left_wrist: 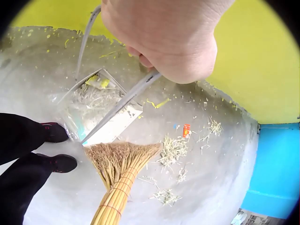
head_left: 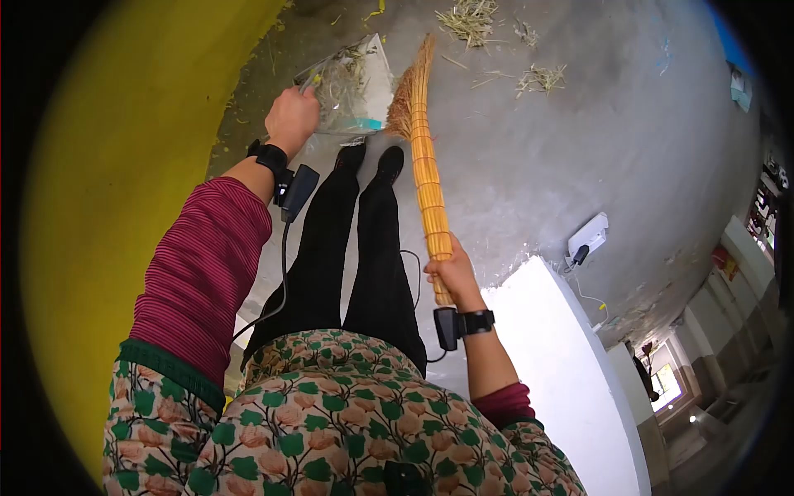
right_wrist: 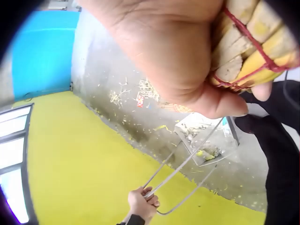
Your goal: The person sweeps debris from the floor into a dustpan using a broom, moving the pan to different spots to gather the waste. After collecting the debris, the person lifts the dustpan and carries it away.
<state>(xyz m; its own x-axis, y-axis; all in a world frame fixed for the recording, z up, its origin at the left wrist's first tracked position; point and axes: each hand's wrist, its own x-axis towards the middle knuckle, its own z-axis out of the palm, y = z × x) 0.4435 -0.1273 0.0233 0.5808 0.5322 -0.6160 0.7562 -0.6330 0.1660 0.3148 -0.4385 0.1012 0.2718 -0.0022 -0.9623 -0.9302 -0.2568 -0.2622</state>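
Note:
My right hand (head_left: 455, 271) grips a straw broom (head_left: 427, 178) near the end of its long bound handle. The broom's bristles (left_wrist: 123, 154) lie at the white front edge of a dustpan (head_left: 379, 83). My left hand (head_left: 294, 120) holds the dustpan's thin grey handle (left_wrist: 125, 99), fingers curled round it. Inside the pan are cut straw and a yellow scrap (left_wrist: 98, 82), with clear plastic along its side. Just past the bristles, a heap of cut straw (left_wrist: 173, 150) lies on the floor. The right wrist view shows the broom's cut butt end (right_wrist: 253, 51), tied with red cord.
Smaller straw patches (head_left: 542, 79) and a small red packet (left_wrist: 186, 130) lie on the grey floor. A yellow wall (head_left: 124, 165) runs along the left, meeting a blue panel (left_wrist: 276, 168). A white box with a plugged-in cable (head_left: 588, 238) lies to the right. Both feet stand behind the dustpan.

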